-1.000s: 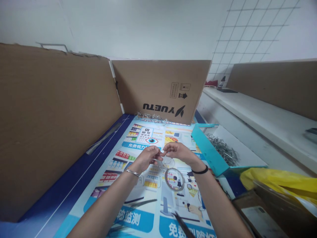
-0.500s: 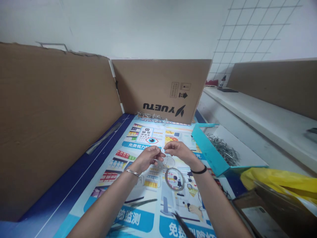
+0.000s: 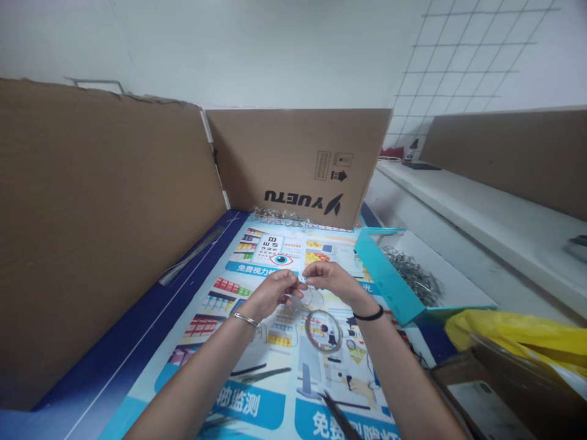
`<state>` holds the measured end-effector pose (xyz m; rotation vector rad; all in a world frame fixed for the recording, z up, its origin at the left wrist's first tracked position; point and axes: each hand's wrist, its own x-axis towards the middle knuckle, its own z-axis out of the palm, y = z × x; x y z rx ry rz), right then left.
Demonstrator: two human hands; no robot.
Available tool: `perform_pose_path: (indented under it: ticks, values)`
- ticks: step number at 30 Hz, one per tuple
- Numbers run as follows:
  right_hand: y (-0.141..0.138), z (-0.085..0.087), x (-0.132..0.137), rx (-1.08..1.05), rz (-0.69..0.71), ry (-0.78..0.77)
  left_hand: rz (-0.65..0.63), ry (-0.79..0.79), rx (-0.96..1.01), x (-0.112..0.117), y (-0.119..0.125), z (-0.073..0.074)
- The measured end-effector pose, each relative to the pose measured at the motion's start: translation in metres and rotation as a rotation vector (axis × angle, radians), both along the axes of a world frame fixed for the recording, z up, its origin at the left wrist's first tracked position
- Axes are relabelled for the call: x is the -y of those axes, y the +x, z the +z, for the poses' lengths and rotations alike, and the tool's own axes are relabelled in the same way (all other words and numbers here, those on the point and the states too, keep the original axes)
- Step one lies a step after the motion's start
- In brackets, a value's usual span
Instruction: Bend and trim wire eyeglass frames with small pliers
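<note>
Both my hands meet over the printed sheet, fingertips almost touching. My left hand is closed in a pinch, its lower fingers curled. My right hand pinches from the other side, thumb and forefinger together. Between them is a small, thin wire piece, mostly hidden by the fingers; its exact shape is too fine to make out. A thin wire loop hangs just below the fingertips. On the sheet under my right hand lies a roll of tape, flat. Nearer to me is a dark, pointed tool, partly cut off by the frame edge.
A turquoise box at the right holds a heap of thin metal wires. Cardboard panels stand at the back and left. Dark strips lie on the sheet. A yellow bag sits at the lower right.
My hands stay in nearly the same place, with only slight finger movement. The thin wire loop below them has shifted a little. Everything else is still.
</note>
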<state>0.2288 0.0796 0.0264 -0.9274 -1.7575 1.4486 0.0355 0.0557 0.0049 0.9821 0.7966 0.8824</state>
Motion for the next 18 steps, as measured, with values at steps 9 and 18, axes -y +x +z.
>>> perform_pose_path:
  ticks: [9,18]
  values:
    - [-0.0006,0.0002,-0.0007,0.074,-0.068,0.075,0.025,0.049,-0.043,-0.0011,0.0004,-0.0012]
    - [-0.0075,-0.0048,-0.003,0.026,-0.151,-0.005,0.11,0.201,-0.159,-0.0043,0.0045,-0.0086]
